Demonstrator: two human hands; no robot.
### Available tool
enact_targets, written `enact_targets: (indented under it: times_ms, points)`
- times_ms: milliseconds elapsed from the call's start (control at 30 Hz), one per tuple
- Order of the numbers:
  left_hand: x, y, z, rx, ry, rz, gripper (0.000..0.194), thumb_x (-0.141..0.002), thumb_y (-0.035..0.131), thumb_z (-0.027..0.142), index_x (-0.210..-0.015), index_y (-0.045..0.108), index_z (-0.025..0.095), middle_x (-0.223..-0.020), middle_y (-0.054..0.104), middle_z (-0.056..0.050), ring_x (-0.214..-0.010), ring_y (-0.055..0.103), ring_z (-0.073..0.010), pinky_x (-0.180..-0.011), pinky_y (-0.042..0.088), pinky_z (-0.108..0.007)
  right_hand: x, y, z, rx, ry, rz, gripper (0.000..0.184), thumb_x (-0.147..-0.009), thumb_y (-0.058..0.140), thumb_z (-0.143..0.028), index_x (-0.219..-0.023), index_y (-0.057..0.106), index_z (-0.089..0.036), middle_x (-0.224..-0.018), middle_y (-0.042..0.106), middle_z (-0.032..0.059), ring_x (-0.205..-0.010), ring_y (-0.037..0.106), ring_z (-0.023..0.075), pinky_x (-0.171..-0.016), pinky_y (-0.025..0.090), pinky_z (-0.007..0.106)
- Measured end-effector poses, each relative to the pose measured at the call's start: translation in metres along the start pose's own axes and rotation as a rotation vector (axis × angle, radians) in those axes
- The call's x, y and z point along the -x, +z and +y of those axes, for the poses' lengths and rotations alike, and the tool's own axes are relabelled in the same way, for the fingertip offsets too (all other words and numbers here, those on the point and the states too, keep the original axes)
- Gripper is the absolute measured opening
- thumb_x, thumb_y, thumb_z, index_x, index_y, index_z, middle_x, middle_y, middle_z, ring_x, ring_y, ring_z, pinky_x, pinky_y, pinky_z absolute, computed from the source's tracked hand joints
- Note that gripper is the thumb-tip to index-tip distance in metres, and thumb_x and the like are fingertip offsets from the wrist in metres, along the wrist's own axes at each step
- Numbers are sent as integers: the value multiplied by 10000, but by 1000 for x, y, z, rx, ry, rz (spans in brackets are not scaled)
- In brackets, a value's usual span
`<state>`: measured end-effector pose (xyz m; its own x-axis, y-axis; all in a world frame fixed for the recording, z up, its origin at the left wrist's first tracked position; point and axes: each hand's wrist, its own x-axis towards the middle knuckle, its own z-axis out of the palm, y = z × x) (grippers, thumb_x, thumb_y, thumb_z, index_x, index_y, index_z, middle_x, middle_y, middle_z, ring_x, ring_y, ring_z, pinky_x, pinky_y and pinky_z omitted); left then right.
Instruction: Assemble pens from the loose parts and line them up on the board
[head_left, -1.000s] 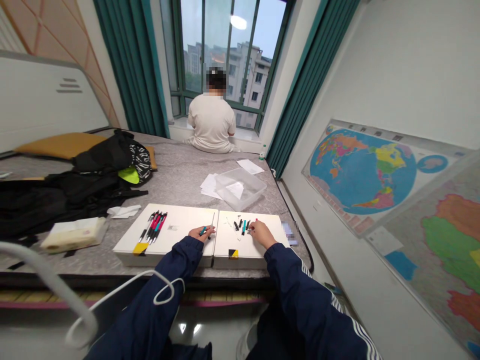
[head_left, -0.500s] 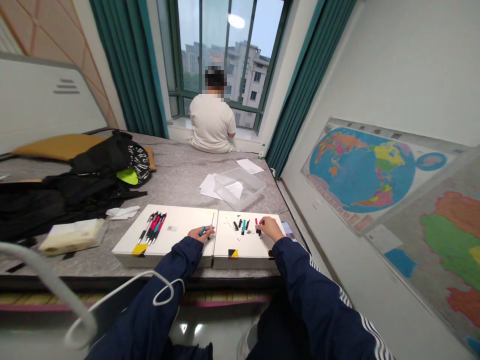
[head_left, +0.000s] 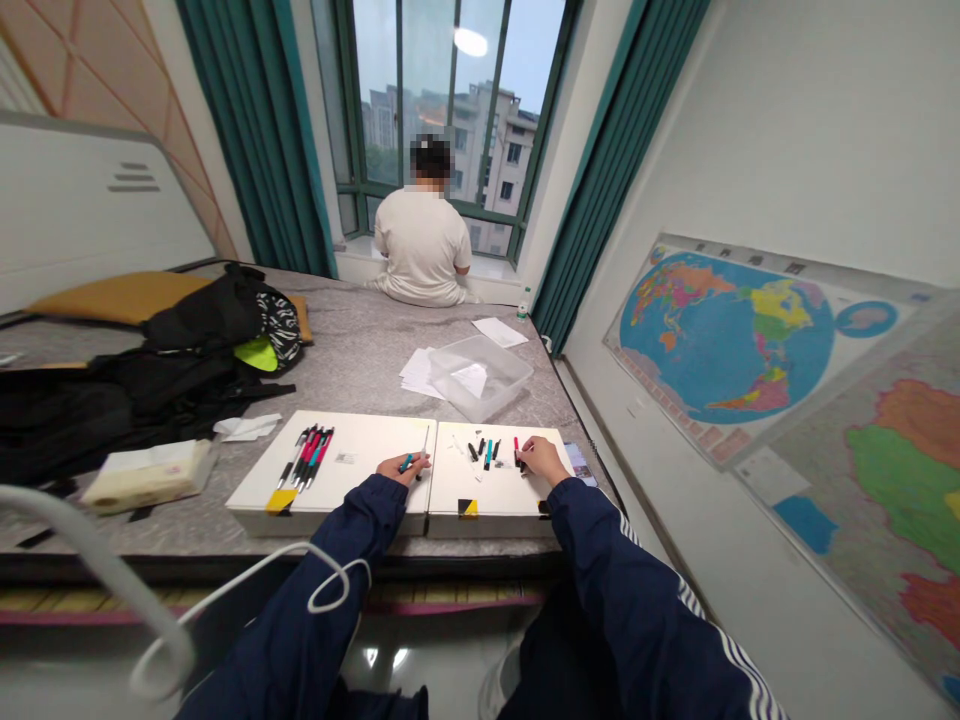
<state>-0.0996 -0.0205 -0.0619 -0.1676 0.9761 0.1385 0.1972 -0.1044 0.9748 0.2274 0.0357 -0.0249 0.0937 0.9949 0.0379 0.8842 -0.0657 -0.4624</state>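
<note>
My left hand (head_left: 397, 467) is closed round a teal pen part (head_left: 406, 463), over the right side of the left white box (head_left: 382, 440). A thin pale rod like a pen refill (head_left: 427, 436) stands up by its fingertips. Above the right white box (head_left: 487, 497), my right hand (head_left: 544, 459) pinches at a small dark pen part (head_left: 523, 464), partly hidden by the fingers. Touching or close to those fingers lies a red pen part (head_left: 516, 444). Black pen parts (head_left: 473, 452), a teal barrel (head_left: 489, 450) and small pale pieces (head_left: 456, 443) lie to its left.
Several assembled pens (head_left: 306, 455) lie side by side on the left box. Behind the boxes are a clear plastic bin (head_left: 487, 400) and papers (head_left: 416, 372). Tissues (head_left: 150, 475) and a black bag (head_left: 97, 400) lie left. A person (head_left: 424, 245) sits by the window. A white cable (head_left: 255, 585) crosses my left sleeve.
Both hands stay nearly where they were, with the right fingers still at the small pen parts. The view has shifted very slightly.
</note>
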Motion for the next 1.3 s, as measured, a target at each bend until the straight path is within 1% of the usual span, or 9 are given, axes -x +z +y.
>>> enact_targets:
  times_ms: [200, 367, 433, 567, 667, 833, 1000, 1133, 1300]
  points:
    - [3, -1, 8, 2, -15, -6, 340, -632, 670, 482, -712, 746, 160, -901, 725, -121, -931, 653, -297, -911, 477, -426, 1, 0, 8, -83, 45, -8, 142, -628, 637, -136, -768, 660, -147, -642, 652, 28, -558, 594, 127, -593, 409, 217]
    - [3, -1, 8, 12, -6, -9, 350, -641, 669, 469, -736, 747, 141, -881, 726, -131, -903, 662, -297, -899, 489, -430, 11, -11, 8, -114, 53, 13, 188, -701, 514, -100, -817, 658, -137, -662, 657, 42, -589, 586, 127, -610, 404, 217]
    - [2, -1, 8, 15, 0, -11, 352, -642, 670, 471, -733, 746, 139, -889, 724, -135, -908, 661, -301, -897, 491, -434, 19, -17, 9, -107, -5, -41, 188, -706, 512, -96, -814, 660, -138, -695, 665, 44, -623, 584, 129, -631, 403, 217]
    - [3, 0, 8, 12, -7, -9, 381, -646, 671, 477, -777, 746, 127, -866, 725, -142, -887, 666, -306, -880, 500, -445, 35, -24, 9, -89, -214, -204, 163, -672, 585, -94, -799, 667, -152, -764, 670, 33, -691, 581, 131, -664, 401, 208]
    - [4, 1, 9, 18, -11, 11, 381, -641, 675, 480, -763, 745, 126, -841, 727, -140, -870, 670, -304, -867, 509, -442, 42, -25, 7, -44, -289, -230, 180, -637, 639, -88, -797, 675, -163, -794, 658, 28, -714, 578, 137, -679, 402, 209]
    - [4, 1, 11, 0, 2, 4, 360, -631, 675, 483, -713, 741, 139, -854, 726, -140, -878, 667, -307, -881, 500, -446, 46, -21, 5, -7, -322, -173, 94, -689, 634, -128, -761, 686, -161, -812, 640, 46, -740, 577, 146, -706, 399, 219]
    - [4, 0, 11, 9, -5, 5, 366, -615, 686, 501, -709, 741, 152, -852, 728, -131, -902, 661, -309, -911, 481, -453, 52, -17, 8, -81, -315, -104, 86, -742, 585, -176, -782, 660, -161, -825, 646, 50, -773, 576, 153, -724, 399, 229]
    - [3, 0, 8, 20, -17, -5, 389, -610, 682, 522, -705, 741, 149, -878, 725, -137, -920, 655, -313, -919, 473, -450, 60, -6, 14, -273, -264, 10, 136, -774, 538, -243, -817, 642, -167, -773, 654, 36, -727, 581, 156, -698, 420, 246]
    - [2, 1, 5, -7, 4, 2, 389, -642, 647, 527, -708, 738, 155, -905, 721, -139, -927, 652, -308, -911, 473, -445, 67, 9, 25, -602, -68, 216, 337, -765, 558, -397, -954, 636, -129, -713, 643, 53, -609, 563, 159, -576, 445, 257]
